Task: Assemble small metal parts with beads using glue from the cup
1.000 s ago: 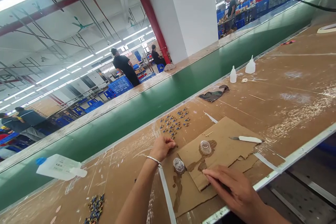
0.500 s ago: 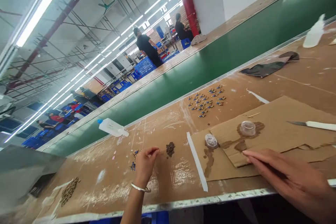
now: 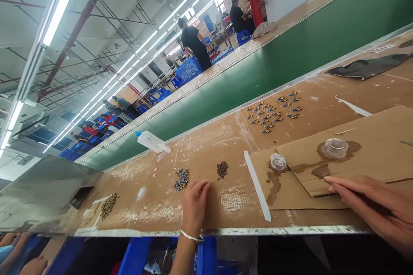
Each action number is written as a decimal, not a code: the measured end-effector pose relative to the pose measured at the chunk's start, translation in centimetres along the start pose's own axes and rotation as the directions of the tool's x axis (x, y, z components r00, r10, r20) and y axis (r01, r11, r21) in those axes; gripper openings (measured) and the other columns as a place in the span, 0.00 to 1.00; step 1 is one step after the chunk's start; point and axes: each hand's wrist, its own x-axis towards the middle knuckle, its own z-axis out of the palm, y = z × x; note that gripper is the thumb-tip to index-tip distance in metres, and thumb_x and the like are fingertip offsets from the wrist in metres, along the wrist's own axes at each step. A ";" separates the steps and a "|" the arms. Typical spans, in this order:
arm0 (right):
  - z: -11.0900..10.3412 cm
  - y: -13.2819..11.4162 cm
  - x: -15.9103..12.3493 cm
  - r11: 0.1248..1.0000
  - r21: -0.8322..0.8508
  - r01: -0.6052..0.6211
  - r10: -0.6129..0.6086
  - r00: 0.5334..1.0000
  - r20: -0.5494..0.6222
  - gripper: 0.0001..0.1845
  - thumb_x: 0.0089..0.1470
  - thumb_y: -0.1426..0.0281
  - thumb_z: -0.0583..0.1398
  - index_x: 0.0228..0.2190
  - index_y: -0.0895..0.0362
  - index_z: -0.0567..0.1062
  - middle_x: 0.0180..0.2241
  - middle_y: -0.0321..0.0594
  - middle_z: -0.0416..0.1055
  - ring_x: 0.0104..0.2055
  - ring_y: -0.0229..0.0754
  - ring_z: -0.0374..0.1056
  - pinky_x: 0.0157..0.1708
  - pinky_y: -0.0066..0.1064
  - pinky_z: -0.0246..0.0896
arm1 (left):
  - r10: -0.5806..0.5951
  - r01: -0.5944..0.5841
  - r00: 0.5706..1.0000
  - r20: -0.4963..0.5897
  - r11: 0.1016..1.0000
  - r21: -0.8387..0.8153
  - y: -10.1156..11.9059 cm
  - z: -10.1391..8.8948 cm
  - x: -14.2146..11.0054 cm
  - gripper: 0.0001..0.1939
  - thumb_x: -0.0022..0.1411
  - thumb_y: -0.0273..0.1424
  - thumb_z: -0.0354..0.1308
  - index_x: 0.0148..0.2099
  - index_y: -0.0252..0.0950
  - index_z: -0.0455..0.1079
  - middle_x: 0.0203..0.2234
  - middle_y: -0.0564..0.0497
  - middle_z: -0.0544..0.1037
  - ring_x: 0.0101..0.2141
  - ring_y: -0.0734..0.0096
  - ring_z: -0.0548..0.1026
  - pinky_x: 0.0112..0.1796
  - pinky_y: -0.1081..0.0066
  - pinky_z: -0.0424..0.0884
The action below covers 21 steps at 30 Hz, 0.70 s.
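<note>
My left hand (image 3: 194, 204), with a bangle at the wrist, is closed in a pinch over the brown table. Anything between its fingertips is too small or hidden to make out. Beside it lie a pile of small blue-and-gold pieces (image 3: 181, 179) and, to the right, a heap of small dark brown pieces (image 3: 222, 169). My right hand (image 3: 376, 200) is also pinched, its fingertips over a damp stain on the cardboard (image 3: 309, 184); I cannot tell what it holds. Near it are a clear shallow cup (image 3: 334, 149) and a whitish small cup (image 3: 278, 162).
Blue-and-gold pieces (image 3: 273, 111) lie spread out at the back. A white bottle with a blue cap (image 3: 152, 142) lies by the green belt (image 3: 226, 99). Brass-coloured pieces (image 3: 109, 206) are heaped at left, near a metal box (image 3: 48, 193). A dark cloth (image 3: 368, 66) lies at back right.
The view has shifted, so the table sits further right and more of its front edge shows. My left hand has moved slightly away from the blue-and-gold pile, uncovering it. Both hands stay pinched.
</note>
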 end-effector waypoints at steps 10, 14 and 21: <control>-1.5 -2.6 2.8 0.963 -0.104 0.250 -0.254 0.967 -0.032 0.14 0.64 0.63 0.49 0.37 0.55 0.72 0.31 0.35 0.76 0.28 0.31 0.72 0.37 0.20 0.65 | 0.125 -0.131 0.989 0.079 0.988 0.080 2.8 2.1 0.7 0.10 0.61 0.29 0.51 0.36 0.39 0.75 0.32 0.49 0.77 0.34 0.68 0.74 0.37 0.69 0.69; -1.7 -2.9 3.0 0.967 -0.063 0.248 -0.250 0.968 -0.034 0.10 0.62 0.68 0.52 0.38 0.57 0.72 0.31 0.37 0.76 0.30 0.31 0.72 0.38 0.19 0.64 | 0.110 -0.117 0.991 0.072 0.986 0.115 3.0 2.3 0.9 0.11 0.60 0.29 0.50 0.34 0.37 0.75 0.31 0.46 0.76 0.33 0.63 0.73 0.38 0.63 0.67; -1.7 -2.9 2.9 0.975 0.071 0.212 -0.209 0.977 -0.048 0.08 0.59 0.73 0.55 0.41 0.55 0.70 0.32 0.36 0.74 0.31 0.33 0.72 0.36 0.23 0.66 | 0.035 -0.030 0.991 0.128 0.999 -0.042 4.7 3.0 -0.8 0.12 0.60 0.34 0.51 0.32 0.38 0.74 0.25 0.50 0.77 0.26 0.69 0.74 0.29 0.70 0.68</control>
